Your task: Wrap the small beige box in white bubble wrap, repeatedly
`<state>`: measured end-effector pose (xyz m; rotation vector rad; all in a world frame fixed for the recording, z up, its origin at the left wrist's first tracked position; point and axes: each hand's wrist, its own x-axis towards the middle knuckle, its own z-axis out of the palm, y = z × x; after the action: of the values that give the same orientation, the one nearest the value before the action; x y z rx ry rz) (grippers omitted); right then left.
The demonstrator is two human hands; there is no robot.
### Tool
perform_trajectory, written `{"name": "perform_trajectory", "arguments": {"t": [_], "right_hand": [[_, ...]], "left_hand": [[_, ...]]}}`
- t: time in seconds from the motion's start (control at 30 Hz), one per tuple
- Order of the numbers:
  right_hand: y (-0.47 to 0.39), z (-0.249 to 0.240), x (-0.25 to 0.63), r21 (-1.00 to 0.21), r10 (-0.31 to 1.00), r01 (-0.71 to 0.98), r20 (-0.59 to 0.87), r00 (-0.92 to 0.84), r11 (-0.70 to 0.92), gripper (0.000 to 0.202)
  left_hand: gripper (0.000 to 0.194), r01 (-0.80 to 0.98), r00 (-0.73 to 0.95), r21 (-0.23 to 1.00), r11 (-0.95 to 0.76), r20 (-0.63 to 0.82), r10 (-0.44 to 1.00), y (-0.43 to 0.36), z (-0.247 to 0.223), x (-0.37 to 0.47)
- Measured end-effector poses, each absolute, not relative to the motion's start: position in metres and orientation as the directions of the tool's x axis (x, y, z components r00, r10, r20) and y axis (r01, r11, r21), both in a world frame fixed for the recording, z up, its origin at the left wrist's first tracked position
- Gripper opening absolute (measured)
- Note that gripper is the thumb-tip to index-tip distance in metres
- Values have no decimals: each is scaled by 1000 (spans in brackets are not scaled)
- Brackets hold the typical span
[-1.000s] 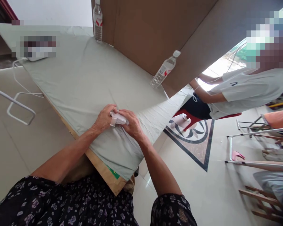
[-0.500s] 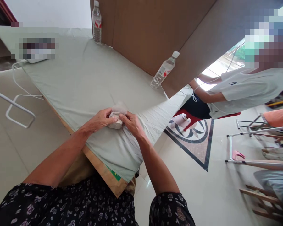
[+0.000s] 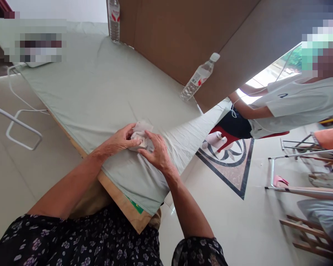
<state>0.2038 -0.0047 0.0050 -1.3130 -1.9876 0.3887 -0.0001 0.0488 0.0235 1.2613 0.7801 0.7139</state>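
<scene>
A small off-white, box-like packet [image 3: 138, 146] sits near the close corner of the cloth-covered table. Thin, pale, see-through wrapping [image 3: 144, 127] rises from its top. My left hand [image 3: 119, 140] grips the packet's left side, thumb over the top and fingers bent behind it. On the other side my right hand [image 3: 158, 152] curves around the packet with thumb and fingers spread apart. Whether the right fingertips touch the wrapping I cannot tell. What lies inside the packet is hidden.
A tall brown cardboard panel [image 3: 169, 37] stands across the table, with water bottles [image 3: 198, 78] [image 3: 114, 22] against it. Pale green cloth [image 3: 80, 81] covers the table. To the right sits a person in a white shirt [image 3: 302, 103]. A white cable [image 3: 16, 92] hangs at left.
My right hand has loosened from the packet, its thumb and fingers spreading apart. The wrapping on top stands up more. My left hand keeps its grip. The view has shifted slightly.
</scene>
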Motion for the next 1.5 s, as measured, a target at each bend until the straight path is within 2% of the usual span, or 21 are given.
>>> {"name": "perform_trajectory", "arguments": {"t": [0.13, 0.3, 0.37, 0.47, 0.57, 0.67, 0.8, 0.87, 0.97, 1.03, 1.2, 1.37, 1.5], "right_hand": [[5, 9, 205, -621, 889, 637, 343, -302, 456, 57], [6, 17, 207, -666, 908, 618, 305, -287, 419, 48], [3, 19, 210, -673, 919, 627, 321, -231, 392, 57], [1, 19, 217, -728, 942, 605, 306, -135, 323, 82], [6, 13, 219, -842, 972, 487, 190, -139, 234, 104], [15, 5, 214, -926, 988, 353, 98, -123, 135, 112], [24, -2, 205, -981, 998, 186, 46, -31, 51, 110], [25, -3, 203, -992, 1000, 126, 8, -18, 11, 110], [26, -2, 204, -991, 999, 133, -14, -35, -9, 108], [29, -1, 208, -985, 999, 174, -3, -52, 6, 103], [47, 7, 213, -982, 1000, 188, 18, -8, 20, 81], [71, 14, 201, -993, 998, 112, -50, -28, -46, 68], [79, 17, 191, -999, 1000, 40, 1, -22, 2, 53]], "left_hand": [[94, -24, 555, 988, 154, -115, 824, 49, 22, -2], [95, -33, 520, 984, 177, -135, 843, 48, 20, -1], [93, -52, 524, 982, 181, -128, 842, 48, 20, 0], [91, -82, 537, 978, 191, -118, 835, 49, 20, 1], [94, -97, 530, 974, 203, -123, 839, 49, 19, 2], [93, -77, 530, 981, 180, -113, 841, 49, 20, 3], [82, 4, 463, 999, 45, -41, 885, 50, 22, 4], [87, 17, 414, 999, 46, -49, 909, 52, 21, 4], [104, -36, 440, 988, 151, -119, 890, 56, 17, 3], [109, -78, 453, 978, 194, -138, 881, 58, 15, 2], [102, -98, 432, 975, 198, -137, 891, 57, 16, 4], [98, -83, 416, 978, 194, -143, 898, 54, 19, 5], [96, -88, 420, 981, 175, -123, 899, 54, 18, 5]]}}
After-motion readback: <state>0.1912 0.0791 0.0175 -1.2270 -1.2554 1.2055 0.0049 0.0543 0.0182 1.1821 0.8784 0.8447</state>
